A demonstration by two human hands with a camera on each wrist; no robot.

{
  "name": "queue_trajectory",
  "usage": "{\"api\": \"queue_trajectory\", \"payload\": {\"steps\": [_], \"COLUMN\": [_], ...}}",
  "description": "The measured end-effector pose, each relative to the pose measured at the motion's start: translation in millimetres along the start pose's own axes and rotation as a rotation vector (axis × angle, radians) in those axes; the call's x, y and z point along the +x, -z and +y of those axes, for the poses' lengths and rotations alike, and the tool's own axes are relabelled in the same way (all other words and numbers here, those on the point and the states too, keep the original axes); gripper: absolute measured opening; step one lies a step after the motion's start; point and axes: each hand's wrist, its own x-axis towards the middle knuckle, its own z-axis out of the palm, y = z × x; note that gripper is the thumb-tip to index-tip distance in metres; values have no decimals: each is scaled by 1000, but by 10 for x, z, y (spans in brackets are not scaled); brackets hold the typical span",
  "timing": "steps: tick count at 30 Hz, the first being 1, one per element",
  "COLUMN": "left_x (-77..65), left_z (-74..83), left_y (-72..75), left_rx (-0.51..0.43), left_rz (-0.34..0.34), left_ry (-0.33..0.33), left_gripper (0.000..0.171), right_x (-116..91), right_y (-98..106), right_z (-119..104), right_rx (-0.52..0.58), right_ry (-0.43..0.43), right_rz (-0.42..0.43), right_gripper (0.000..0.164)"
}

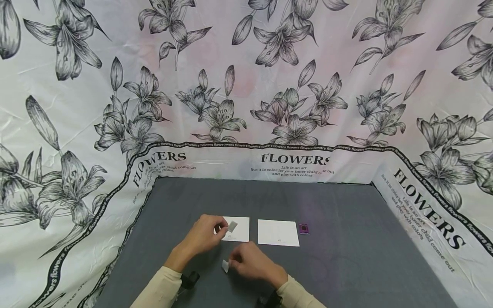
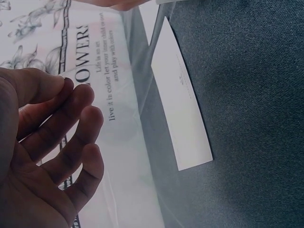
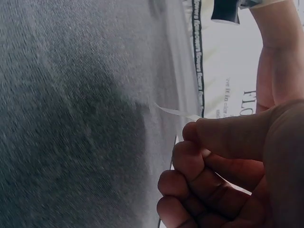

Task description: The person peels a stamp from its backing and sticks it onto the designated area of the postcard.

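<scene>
My left hand (image 1: pixel 208 233) pinches a small, pale, see-through piece of film (image 1: pixel 233 226) between thumb and forefinger, above the left white card (image 1: pixel 242 233). In the left wrist view that thumb and fingertip meet, the other fingers loosely bent. Lower and nearer to me, my right hand (image 1: pixel 252 263) pinches a small white strip (image 1: pixel 225 266). Seen nearly edge-on in the right wrist view, the strip (image 3: pixel 175 112) sticks out thin and slightly curved past the thumb tip. A right white card (image 1: pixel 278 233) lies flat beside the left one, with faint small print near its lower edge.
A small purple square packet (image 1: pixel 304 229) with a dark round middle lies just right of the right card. The dark grey tabletop (image 1: pixel 346 256) is bordered at the back and sides by a white sheet (image 1: pixel 231 160) with flower drawings and lettering.
</scene>
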Motion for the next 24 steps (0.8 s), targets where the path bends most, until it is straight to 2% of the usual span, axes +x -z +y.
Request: {"api": "queue_trajectory", "payload": {"steps": [7, 14, 19, 22, 23, 24], "left_x": [-5, -8, -7, -5, -4, -3], "left_z": [13, 18, 19, 19, 19, 19], "left_y": [11, 5, 2, 1, 0, 0], "left_rx": [6, 6, 11, 19, 20, 22], "left_rz": [-1, -3, 6, 9, 9, 9], "left_ry": [19, 32, 27, 24, 24, 24], "left_gripper": [8, 8, 9, 9, 9, 9], "right_x": [-13, -37, -46, -52, -59, -59], "right_y": [-62, -103, -223, -260, -201, -208], "right_z": [-15, 6, 199, 247, 164, 174], "right_rx": [44, 23, -77, -138, -120, -135], "right_ry": [-17, -41, 15, 26, 2, 0], "right_rz": [-14, 0, 109, 169, 166, 177], "right_gripper": [15, 18, 18, 16, 16, 16]}}
